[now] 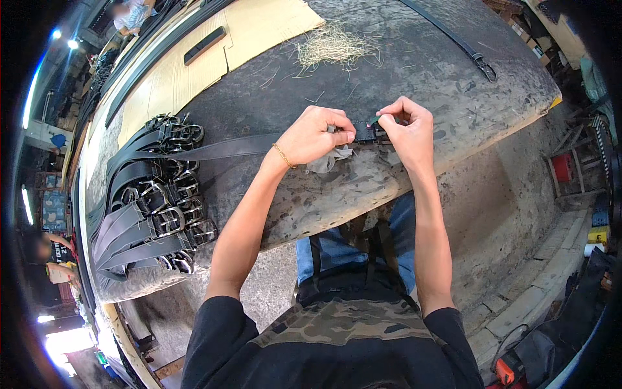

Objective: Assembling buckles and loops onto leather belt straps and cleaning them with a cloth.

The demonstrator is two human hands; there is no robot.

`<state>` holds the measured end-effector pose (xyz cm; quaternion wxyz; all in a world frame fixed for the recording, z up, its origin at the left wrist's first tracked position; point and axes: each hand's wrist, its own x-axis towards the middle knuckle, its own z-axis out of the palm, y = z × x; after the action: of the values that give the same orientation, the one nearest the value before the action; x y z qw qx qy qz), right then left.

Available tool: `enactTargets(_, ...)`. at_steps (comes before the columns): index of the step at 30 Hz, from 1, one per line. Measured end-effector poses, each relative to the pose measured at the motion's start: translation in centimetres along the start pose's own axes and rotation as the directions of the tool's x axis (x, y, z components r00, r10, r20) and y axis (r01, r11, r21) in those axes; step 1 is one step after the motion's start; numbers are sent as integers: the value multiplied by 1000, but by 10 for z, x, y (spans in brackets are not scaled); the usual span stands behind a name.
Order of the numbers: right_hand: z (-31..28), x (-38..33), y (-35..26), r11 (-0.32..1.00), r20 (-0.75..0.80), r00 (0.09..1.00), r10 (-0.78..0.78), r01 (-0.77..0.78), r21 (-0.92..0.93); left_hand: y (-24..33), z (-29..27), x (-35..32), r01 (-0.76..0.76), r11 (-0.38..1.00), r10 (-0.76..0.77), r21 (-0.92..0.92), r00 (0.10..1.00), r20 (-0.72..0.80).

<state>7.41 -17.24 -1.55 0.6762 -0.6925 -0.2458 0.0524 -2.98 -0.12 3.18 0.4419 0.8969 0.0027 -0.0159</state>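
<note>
A black belt runs from the pile at the left across the worktable to my hands. My left hand is closed in a pinch at the belt's near-right end, where a dark buckle part shows just past the fingertips. My right hand is closed, thumb and fingers pinching a small green object right above that end. The object is too small to name surely. Beneath my left hand lies a crumpled grey cloth, touching the table.
Several black belts with metal buckles are heaped on the left. Farther off are loose thread trimmings, a cardboard sheet with a dark phone-like slab, and a strap with a metal clip. A stool frame stands right.
</note>
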Motion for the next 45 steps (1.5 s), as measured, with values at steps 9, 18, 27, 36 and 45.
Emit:
enactTargets(9, 0, 0, -2, 999, 9, 1000, 20, -19, -48, -2, 1, 2, -37, 999, 36, -24, 998, -49)
enactTargets(18, 2, 1, 1, 997, -14, 999, 31, -30, 68, -6, -8, -1, -36, 997, 33, -72, 999, -38)
enactTargets(27, -8, 6, 7, 704, -141, 979, 145, -1, 710, -6, 1, 0, -99, 995, 94, -28, 985, -148)
enactTargets(36, -13, 4, 9, 669, -152, 982, 115, 36, 743, 0, 22, 4, -131, 988, 145, 78, 966, -213)
enactTargets(45, -10, -18, 0, 924, -63, 998, 25, 1, 383, -4, 23, 5, -200, 954, 251, 223, 941, -227)
